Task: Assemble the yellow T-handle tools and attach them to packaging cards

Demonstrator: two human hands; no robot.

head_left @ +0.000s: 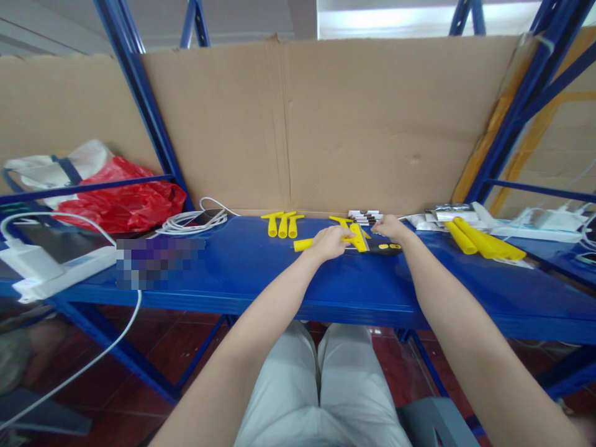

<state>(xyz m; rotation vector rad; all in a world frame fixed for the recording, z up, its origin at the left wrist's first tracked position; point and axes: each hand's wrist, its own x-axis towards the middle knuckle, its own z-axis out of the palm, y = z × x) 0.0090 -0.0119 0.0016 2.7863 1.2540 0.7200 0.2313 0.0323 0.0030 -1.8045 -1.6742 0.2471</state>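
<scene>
My left hand (330, 242) is closed around a yellow T-shaped scraper (358, 238). Its round handle pokes out to the left of my fingers, and its wide head with a pale blade edge faces right. My right hand (391, 228) is just beyond the head, fingers pinched together by a small stack of white and dark-brown pieces (364, 217); whatever is between the fingertips is too small to make out. Below it lies a black-and-yellow screwdriver handle (385, 247). Another yellow scraper (342, 220) lies behind my left hand, partly hidden.
Three yellow scrapers (282, 226) lie in a row near the cardboard wall (372, 124). At right are several yellow handles (479, 239) beside plastic packets. A coiled white cable (186, 221), a red plastic bag (125, 195) and a power strip (74, 270) are at left on the blue bench.
</scene>
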